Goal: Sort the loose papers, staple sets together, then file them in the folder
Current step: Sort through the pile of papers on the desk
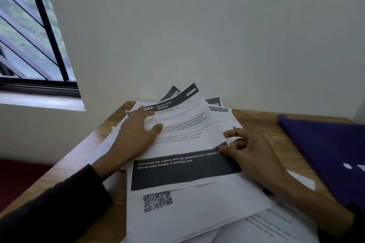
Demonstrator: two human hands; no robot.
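Observation:
A loose pile of printed papers point(189, 203) covers the middle of the wooden table point(254, 122). The top sheet has a black band and a QR code. My left hand point(136, 136) lies flat on the upper left of the top sheet, fingers spread. My right hand point(248, 152) is at the sheet's right edge, thumb and curled fingers pinching it. A purple folder point(325, 156) lies on the right side of the table, next to the pile. No stapler is in view.
The table stands in a corner against a white wall point(197, 35). A barred window point(29, 35) with a sill is at the left. A dark red surface point(17, 179) lies below the table's left edge.

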